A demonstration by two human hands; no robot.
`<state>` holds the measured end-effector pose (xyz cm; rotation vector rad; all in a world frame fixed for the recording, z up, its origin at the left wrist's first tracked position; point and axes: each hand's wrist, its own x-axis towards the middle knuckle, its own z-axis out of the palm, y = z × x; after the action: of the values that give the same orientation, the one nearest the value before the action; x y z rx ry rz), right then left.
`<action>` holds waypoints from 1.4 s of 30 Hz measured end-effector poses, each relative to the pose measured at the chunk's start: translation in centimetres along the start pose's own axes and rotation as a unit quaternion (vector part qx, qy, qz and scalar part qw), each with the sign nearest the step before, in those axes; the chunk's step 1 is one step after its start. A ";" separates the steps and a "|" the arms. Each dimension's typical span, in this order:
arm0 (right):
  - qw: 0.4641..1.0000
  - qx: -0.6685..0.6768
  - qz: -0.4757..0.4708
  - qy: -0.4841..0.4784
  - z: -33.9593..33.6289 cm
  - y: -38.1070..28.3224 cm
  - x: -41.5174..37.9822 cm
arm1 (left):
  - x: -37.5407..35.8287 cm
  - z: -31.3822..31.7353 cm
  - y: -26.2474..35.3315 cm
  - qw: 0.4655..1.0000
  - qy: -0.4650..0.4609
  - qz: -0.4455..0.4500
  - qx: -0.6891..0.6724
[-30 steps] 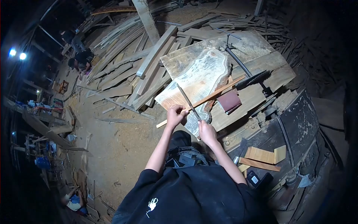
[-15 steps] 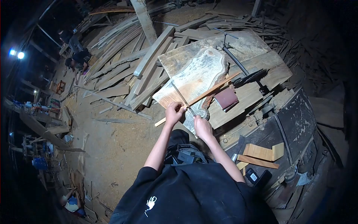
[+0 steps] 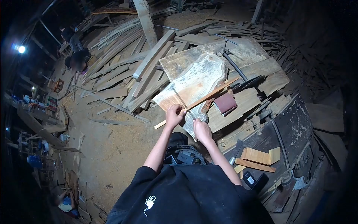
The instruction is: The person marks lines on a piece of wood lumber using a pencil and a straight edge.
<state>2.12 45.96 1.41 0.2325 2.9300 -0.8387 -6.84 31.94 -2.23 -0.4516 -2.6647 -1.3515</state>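
My left hand [image 3: 174,115] is closed on a narrow wooden strip [image 3: 212,92] near its lower end. The strip slants across a pale live-edge slab [image 3: 197,77], with its light-coloured end [image 3: 160,124] sticking out beyond my left hand. In my right hand [image 3: 202,130] is the near end of a long thin file [image 3: 179,97]. The file crosses the strip right beside my left fingers and points away from me over the slab. The strip's far end lies near a toothed circular saw blade [image 3: 250,83].
A folded reddish-brown sandpaper sheet [image 3: 225,103] lies on the saw table [image 3: 257,69]. Wood offcuts [image 3: 255,155] and a black phone-like device [image 3: 250,180] rest at lower right. Timber beams [image 3: 154,54] are piled beyond. Other people [image 3: 76,59] are at far left.
My right hand has drawn the file slightly toward me across the strip. My left hand keeps its hold on the strip. The camera view has shifted a little.
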 end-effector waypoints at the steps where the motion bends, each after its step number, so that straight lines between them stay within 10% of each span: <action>1: 1.000 -0.004 0.006 -0.010 -0.5 -0.4 -0.1 | 0.0 0.0 -0.1 1.000 -0.001 -0.002 -0.006; 30: 0.997 -0.071 -0.008 -0.028 -2.4 2.1 -4.8 | -0.3 0.9 -0.8 0.998 0.060 -0.011 -0.023; 42: 0.995 0.102 -0.014 0.016 -1.7 5.1 -9.7 | 0.3 -0.2 -1.3 0.989 -0.032 -0.085 -0.115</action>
<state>12.46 49.94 1.36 0.2199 2.8834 -1.1497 -7.52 31.15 -3.01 -0.3011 -2.6607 -1.7344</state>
